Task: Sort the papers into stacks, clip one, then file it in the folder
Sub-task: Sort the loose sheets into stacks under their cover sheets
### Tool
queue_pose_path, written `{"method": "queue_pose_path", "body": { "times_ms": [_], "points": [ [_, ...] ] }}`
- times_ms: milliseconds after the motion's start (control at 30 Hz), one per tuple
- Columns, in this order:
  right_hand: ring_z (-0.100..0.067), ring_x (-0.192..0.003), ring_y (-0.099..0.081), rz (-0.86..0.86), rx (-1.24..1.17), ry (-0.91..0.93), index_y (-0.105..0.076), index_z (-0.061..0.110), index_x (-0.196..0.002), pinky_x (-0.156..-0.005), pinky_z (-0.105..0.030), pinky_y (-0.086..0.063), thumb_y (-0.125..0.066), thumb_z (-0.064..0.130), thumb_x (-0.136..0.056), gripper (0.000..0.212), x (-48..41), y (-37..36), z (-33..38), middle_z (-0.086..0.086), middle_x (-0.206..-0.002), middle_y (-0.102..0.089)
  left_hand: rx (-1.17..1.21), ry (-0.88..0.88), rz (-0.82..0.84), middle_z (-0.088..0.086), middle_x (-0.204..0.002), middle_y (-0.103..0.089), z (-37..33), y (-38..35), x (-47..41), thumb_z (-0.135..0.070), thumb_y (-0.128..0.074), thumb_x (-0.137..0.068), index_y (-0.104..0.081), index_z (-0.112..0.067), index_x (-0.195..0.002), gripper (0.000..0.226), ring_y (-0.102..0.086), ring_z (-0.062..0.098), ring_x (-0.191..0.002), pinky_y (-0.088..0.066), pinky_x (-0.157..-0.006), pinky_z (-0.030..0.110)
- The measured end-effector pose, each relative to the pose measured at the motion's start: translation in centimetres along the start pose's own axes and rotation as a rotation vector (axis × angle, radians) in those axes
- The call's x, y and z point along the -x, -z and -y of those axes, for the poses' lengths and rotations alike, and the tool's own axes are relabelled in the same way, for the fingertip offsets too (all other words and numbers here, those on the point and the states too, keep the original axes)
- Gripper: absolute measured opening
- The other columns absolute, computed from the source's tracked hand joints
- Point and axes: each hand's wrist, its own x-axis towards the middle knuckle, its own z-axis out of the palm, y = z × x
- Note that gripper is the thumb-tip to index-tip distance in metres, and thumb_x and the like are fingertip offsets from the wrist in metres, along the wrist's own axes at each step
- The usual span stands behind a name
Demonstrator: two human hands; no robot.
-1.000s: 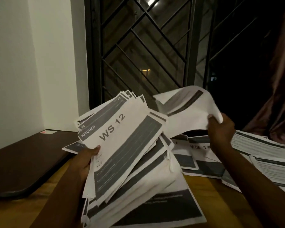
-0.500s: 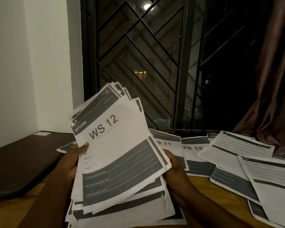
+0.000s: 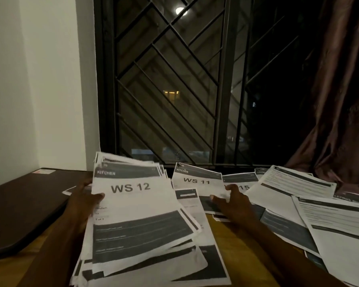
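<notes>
WS 12 stack (image 3: pixel 139 206) in left hand (image 3: pixel 81 202), lengthwise header-first toward window (image 3: pixel 170 83); right hand (image 3: pixel 235 204) slack on WS 11 sheet (image 3: pixel 197 180)

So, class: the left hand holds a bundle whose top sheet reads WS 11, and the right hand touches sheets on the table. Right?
No. The head view shows the top sheet of the bundle in the left hand reads WS 12. The right hand does touch sheets on the table.

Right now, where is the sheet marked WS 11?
In the head view, the WS 11 sheet lies just right of centre below the window, between the WS 12 bundle and the right hand.
</notes>
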Motion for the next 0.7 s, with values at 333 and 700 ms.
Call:
{"method": "queue_pose_path", "body": {
  "times_ms": [333,700],
  "points": [
    [-0.022,-0.109,-0.053,0.036,0.169,-0.227,-0.04,-0.002,-0.13,-0.083,-0.025,-0.047,-0.079,0.028,-0.076,0.073,-5.2,-2.5,1.5,-0.014,-0.127,-0.051,-0.098,0.153,0.337,0.023,-0.095,-0.073,0.6,-1.4,-0.1,0.015,-0.059,-0.087,-0.065,0.005,-0.098,0.017,-0.072,0.034,-0.074,-0.061,-0.066,0.04],
    [-0.033,-0.091,-0.063,-0.491,-0.554,-0.13,-0.06,0.0,-0.12,-0.078,-0.04,-0.054,-0.057,0.005,-0.091,0.03,-4.3,2.2,0.8,-0.019,-0.106,-0.065,-0.027,0.219,0.119,0.021,-0.081,-0.057,1.9,-1.4,-1.5,-0.004,-0.058,-0.096,-0.05,-0.003,-0.076,0.022,-0.051,0.024,-0.065,-0.051,-0.067,0.033]
  ]
}}
